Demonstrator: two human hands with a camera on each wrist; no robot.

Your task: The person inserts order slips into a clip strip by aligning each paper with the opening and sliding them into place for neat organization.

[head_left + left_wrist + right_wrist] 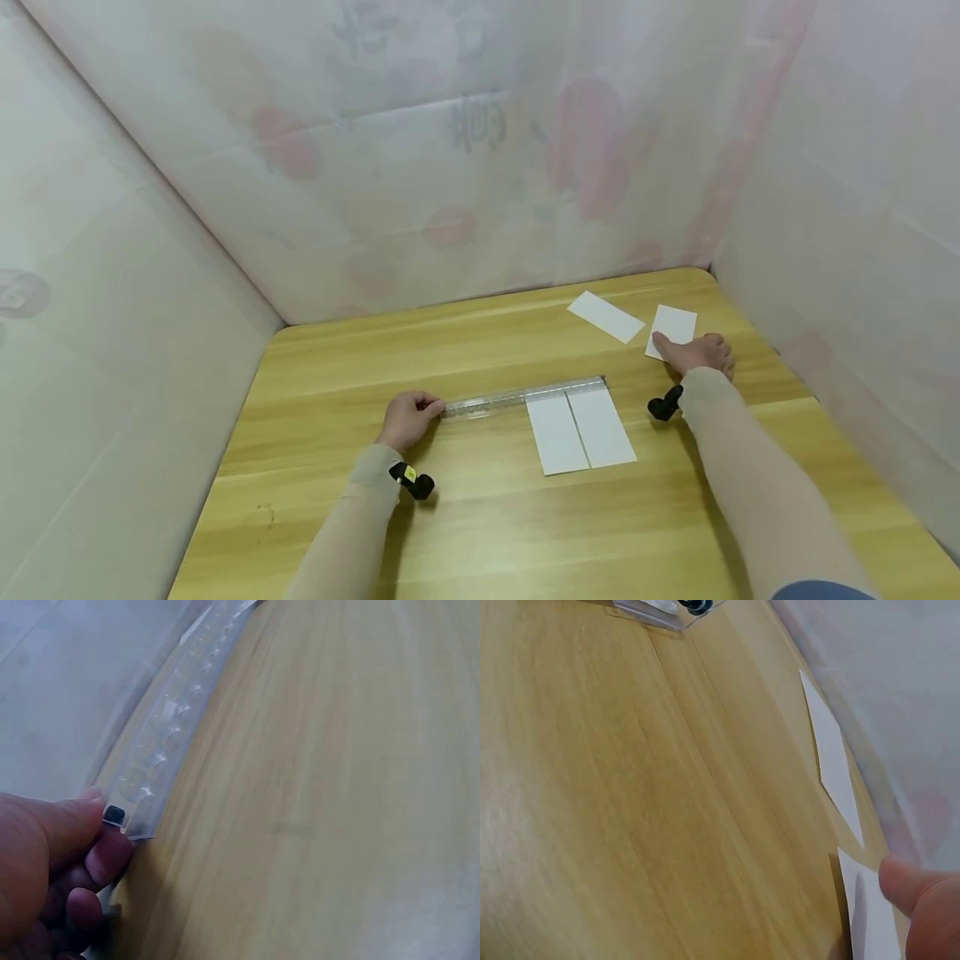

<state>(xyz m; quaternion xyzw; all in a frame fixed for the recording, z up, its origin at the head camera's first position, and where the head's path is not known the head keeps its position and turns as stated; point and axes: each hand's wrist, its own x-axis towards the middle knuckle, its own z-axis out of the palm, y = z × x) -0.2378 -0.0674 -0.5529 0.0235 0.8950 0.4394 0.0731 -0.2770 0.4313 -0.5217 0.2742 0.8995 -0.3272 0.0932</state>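
Four cards, one clear strip

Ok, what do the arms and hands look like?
Left hand and right hand: ungloved. Long, pale beige cloth left sleeve, matching right sleeve. Small black rounded left wrist camera has a yellow patch; black right wrist camera shows none. Blue curved edge beside the right sleeve, unclear what.

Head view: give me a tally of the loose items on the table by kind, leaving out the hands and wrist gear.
Clear plastic strip: 1, one end pinched by the left hand
White cards: 4, two side by side at the strip, one lying apart, one at the right hand
Total: 5
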